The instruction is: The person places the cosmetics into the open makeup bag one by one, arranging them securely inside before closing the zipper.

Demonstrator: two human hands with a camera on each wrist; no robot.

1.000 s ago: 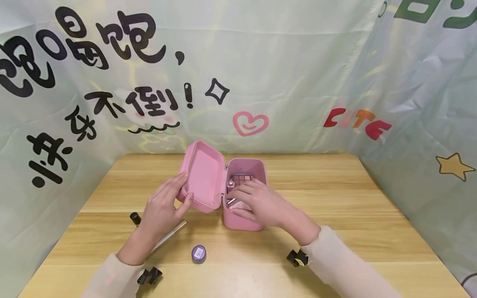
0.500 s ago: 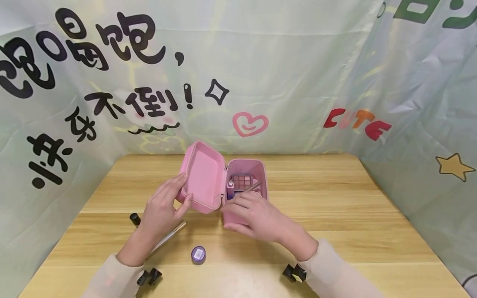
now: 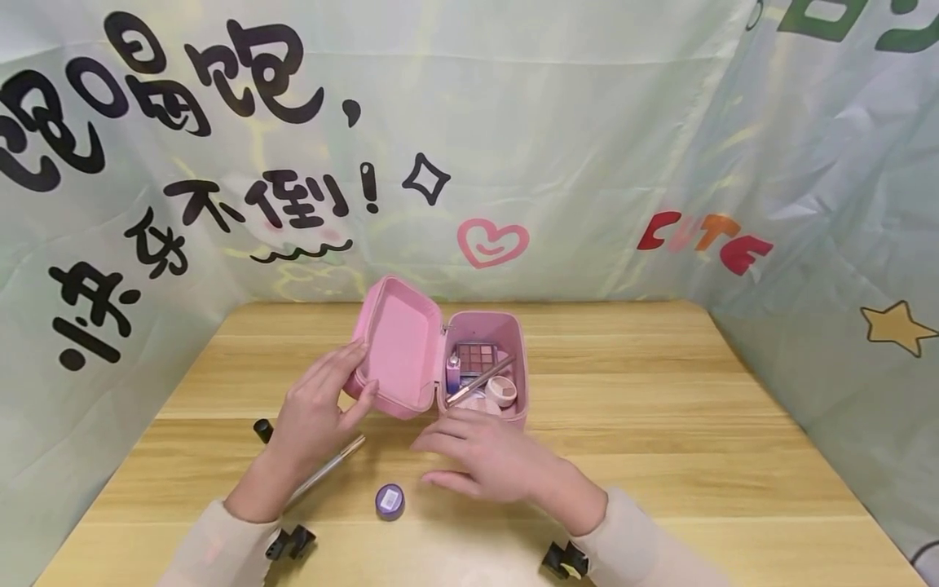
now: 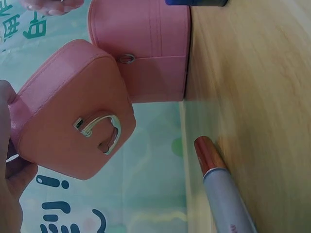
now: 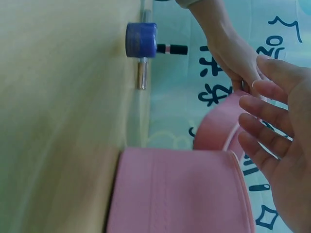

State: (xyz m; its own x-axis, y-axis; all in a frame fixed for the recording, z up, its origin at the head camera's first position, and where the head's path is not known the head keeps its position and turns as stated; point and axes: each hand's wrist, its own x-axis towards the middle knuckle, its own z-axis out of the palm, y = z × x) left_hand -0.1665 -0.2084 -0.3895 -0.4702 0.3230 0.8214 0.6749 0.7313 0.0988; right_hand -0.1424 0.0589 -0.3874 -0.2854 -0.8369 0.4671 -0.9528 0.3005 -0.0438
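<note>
My left hand (image 3: pixel 315 416) grips the edge of the raised lid (image 3: pixel 402 350) of a pink makeup case (image 3: pixel 495 328), thumb on the near side. The lid's outside, with its carrying handle (image 4: pixel 104 131), faces the left wrist view. In front of the case hovers my right hand (image 3: pixel 491 461), fingers loosely extended and holding nothing. Inside the case lie an eyeshadow palette (image 3: pixel 477 357), a slim rose-gold pen-like stick (image 3: pixel 482 380) lying diagonally, a small purple bottle (image 3: pixel 453 373) and a round pale container (image 3: pixel 502 390). The right hand hides the case's front.
A purple jar (image 3: pixel 390 501) with a white label stands left of the right hand. Behind the left wrist, a slim silver tube (image 3: pixel 333 465) and a black-capped item (image 3: pixel 262 430) lie on the wooden table (image 3: pixel 660 391). A printed cloth (image 3: pixel 572 147) hangs behind.
My right hand has drawn back out of the case towards me, leaving the rose-gold stick lying across the contents. The left hand stays on the lid.
</note>
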